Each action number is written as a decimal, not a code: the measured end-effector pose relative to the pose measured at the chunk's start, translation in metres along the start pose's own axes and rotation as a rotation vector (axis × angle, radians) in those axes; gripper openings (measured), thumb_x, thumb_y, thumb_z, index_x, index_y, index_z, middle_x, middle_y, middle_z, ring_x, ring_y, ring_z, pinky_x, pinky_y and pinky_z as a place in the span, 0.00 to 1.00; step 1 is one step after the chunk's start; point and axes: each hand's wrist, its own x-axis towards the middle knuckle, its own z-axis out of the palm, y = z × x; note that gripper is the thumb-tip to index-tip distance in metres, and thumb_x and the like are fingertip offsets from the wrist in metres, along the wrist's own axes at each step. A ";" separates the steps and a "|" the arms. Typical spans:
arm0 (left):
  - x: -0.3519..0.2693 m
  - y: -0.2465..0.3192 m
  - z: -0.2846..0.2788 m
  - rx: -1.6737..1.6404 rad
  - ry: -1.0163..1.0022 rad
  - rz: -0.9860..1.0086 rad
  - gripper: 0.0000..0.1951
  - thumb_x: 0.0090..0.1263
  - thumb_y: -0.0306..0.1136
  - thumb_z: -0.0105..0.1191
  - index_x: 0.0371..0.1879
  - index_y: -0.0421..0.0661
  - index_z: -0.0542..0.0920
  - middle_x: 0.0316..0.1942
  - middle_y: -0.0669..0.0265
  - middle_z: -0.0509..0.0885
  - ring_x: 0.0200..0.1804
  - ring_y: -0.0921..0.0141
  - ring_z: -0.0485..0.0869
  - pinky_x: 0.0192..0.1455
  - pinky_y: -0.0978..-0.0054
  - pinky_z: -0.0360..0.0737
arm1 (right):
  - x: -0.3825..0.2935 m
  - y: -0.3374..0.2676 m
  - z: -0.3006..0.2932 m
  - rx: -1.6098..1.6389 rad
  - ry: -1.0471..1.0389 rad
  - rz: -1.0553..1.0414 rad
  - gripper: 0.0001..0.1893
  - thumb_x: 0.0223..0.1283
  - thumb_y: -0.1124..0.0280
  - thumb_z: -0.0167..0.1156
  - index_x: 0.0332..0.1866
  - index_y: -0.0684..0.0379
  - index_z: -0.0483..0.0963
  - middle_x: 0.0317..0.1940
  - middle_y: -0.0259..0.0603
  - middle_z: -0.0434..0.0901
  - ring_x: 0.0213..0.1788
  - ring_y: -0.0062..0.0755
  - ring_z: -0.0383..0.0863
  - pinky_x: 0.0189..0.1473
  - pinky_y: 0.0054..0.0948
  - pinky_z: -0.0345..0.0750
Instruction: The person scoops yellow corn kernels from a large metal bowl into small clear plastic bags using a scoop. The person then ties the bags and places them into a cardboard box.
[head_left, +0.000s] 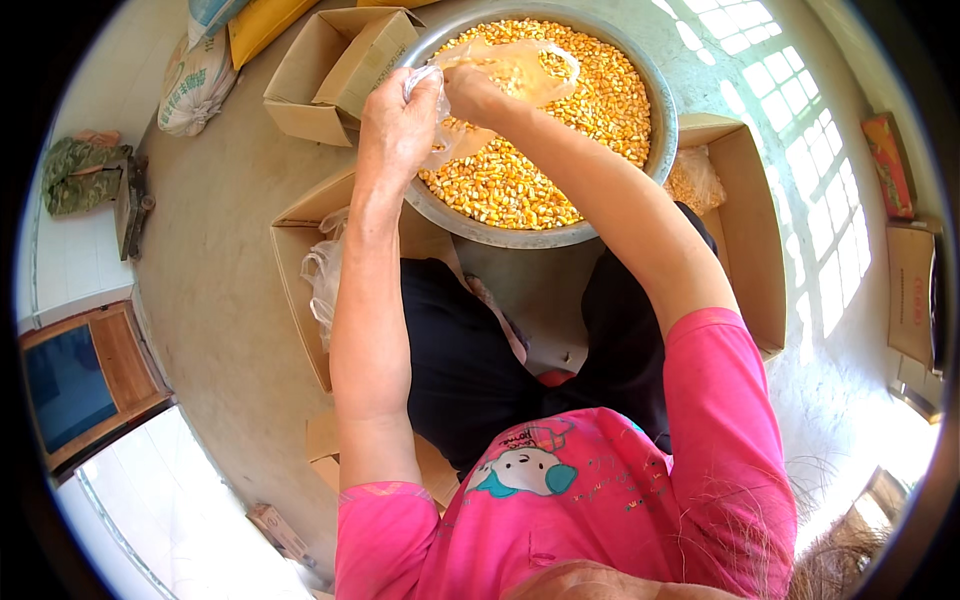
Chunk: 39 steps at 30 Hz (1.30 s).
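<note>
A clear plastic bag (536, 71) lies spread over dry yellow corn kernels (517, 187) in a wide metal basin (517, 238). My left hand (398, 124) grips a bunched part of the bag above the basin's left rim, thumb on top. Close beside it, my right hand (469, 94) is curled on the bag's film; its fingertips are hidden. Part of the film hangs below both hands, over the kernels. Whether kernels are inside the bag is hard to tell.
Right of the basin, an open cardboard box (750, 247) holds a filled plastic bag of kernels (697, 180). Another box (300, 232), at left, holds crumpled plastic bags (324, 270). An open carton (311, 120) and a woven sack (195, 86) stand at upper left.
</note>
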 end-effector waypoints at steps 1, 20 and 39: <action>0.002 0.003 0.003 -0.008 -0.008 0.012 0.12 0.74 0.39 0.51 0.35 0.41 0.79 0.24 0.75 0.73 0.27 0.81 0.68 0.31 0.80 0.67 | 0.006 0.012 0.008 0.080 0.056 -0.025 0.14 0.63 0.67 0.51 0.48 0.56 0.81 0.46 0.47 0.83 0.49 0.44 0.84 0.51 0.39 0.80; -0.002 -0.005 -0.007 -0.054 -0.005 -0.068 0.12 0.75 0.40 0.50 0.36 0.44 0.78 0.23 0.78 0.71 0.24 0.84 0.65 0.25 0.84 0.62 | -0.002 0.006 0.016 0.172 0.309 -0.361 0.12 0.62 0.69 0.50 0.38 0.60 0.81 0.35 0.52 0.84 0.37 0.50 0.85 0.40 0.44 0.81; 0.008 -0.009 -0.001 0.027 0.025 -0.026 0.16 0.72 0.41 0.51 0.37 0.37 0.78 0.21 0.65 0.76 0.26 0.75 0.72 0.32 0.72 0.71 | -0.131 0.048 -0.055 -0.099 -0.218 -0.115 0.18 0.63 0.61 0.49 0.38 0.64 0.81 0.35 0.51 0.85 0.40 0.44 0.86 0.45 0.40 0.81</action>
